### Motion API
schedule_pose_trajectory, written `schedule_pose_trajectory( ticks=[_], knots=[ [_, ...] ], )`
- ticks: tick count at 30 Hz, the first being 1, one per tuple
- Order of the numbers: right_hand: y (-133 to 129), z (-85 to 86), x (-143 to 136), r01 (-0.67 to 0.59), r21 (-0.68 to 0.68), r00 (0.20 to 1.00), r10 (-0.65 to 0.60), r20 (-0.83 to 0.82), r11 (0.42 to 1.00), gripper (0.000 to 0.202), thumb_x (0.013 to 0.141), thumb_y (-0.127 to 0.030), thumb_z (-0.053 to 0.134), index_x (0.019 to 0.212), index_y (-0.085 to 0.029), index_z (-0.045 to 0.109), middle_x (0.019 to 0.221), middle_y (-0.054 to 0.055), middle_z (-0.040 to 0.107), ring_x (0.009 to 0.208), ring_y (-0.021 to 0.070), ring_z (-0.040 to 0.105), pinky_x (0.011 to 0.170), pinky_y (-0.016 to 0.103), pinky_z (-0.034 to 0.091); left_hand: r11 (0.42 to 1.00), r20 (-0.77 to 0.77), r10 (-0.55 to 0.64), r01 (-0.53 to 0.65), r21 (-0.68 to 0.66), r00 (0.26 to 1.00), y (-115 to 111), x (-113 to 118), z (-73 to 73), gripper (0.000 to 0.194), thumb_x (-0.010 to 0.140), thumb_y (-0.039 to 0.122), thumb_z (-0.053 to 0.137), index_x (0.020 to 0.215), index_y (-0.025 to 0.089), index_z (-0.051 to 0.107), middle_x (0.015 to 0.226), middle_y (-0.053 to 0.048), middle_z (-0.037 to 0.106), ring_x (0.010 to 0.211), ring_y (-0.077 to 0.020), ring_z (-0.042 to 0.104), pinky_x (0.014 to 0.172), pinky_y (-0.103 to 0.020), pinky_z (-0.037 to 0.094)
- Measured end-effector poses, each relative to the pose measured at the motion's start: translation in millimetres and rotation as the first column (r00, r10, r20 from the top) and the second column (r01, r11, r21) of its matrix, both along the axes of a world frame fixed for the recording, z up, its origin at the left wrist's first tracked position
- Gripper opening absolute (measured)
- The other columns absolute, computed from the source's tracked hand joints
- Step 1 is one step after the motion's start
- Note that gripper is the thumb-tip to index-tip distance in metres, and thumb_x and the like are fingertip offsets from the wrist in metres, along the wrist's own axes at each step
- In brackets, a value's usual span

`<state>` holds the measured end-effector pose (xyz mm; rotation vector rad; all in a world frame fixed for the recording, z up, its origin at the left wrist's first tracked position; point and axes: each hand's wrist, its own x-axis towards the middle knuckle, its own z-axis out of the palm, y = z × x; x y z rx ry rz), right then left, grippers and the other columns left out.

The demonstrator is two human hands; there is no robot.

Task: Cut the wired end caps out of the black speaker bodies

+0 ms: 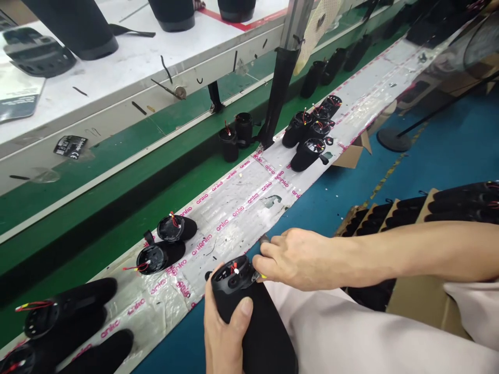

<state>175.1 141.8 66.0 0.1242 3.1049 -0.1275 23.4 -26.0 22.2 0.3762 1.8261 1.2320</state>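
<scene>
In the head view, the case (pixel 262 324) is off the near edge of the bench (pixel 241 210), tilted with its open end up towards it; whether the two touch I cannot tell. The left hand (pixel 226 327) is wrapped around the case just below the rim, its thumb pressed on the near side, its other fingers around the far side. The right hand (pixel 294 258), also off the bench's near edge, has its fingers closed together on a dark handle (pixel 264 239) beside the rim; what it belongs to is hidden in the fist.

The case looks stiff and hollow, probably fairly light for its bulk, and its matt skin should grip well rather than slip. The body is the place to hold it; the white plug (pixel 235 269) inside the open end looks fragile and is best left free of pressure.

On the bench lie similar cases, including a near pair (pixel 180 228) and a farther cluster (pixel 306 160). A carton (pixel 351 155) sits beneath the bench's near edge.
</scene>
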Motion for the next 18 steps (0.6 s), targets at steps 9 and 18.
schedule_pose_trajectory(
  ticks=[9,18],
  knots=[
    [-8.0,1.3,1.5,0.018,0.005,0.999,-0.019,0.034,1.0,0.018,0.11,-0.024,0.036,0.102,-0.017,0.051,0.074,0.001,0.057,0.053,0.018,0.052,0.046,0.035,0.015,0.999,0.008,-0.015,0.015,-0.041,1.0,-0.9,-1.7,2.1,0.091,0.064,0.065,0.082,0.14,0.025,0.055,0.132,-0.011,0.068,0.128,-0.0386,0.06,0.111,-0.048,0.045],
    [-2.9,-0.2,-1.3,-0.012,-0.039,0.996,0.015,0.083,0.999,0.014,0.108,-0.019,0.038,0.108,-0.017,0.051,0.077,0.002,0.057,0.057,0.0183,0.055,0.044,0.035,0.015,0.989,-0.097,-0.09,0.077,-0.126,0.991,-0.8,-7.2,8.4,0.086,0.07,0.061,0.079,0.144,0.028,0.051,0.135,-0.011,0.064,0.129,-0.0388,0.056,0.115,-0.057,0.036]
  ],
)
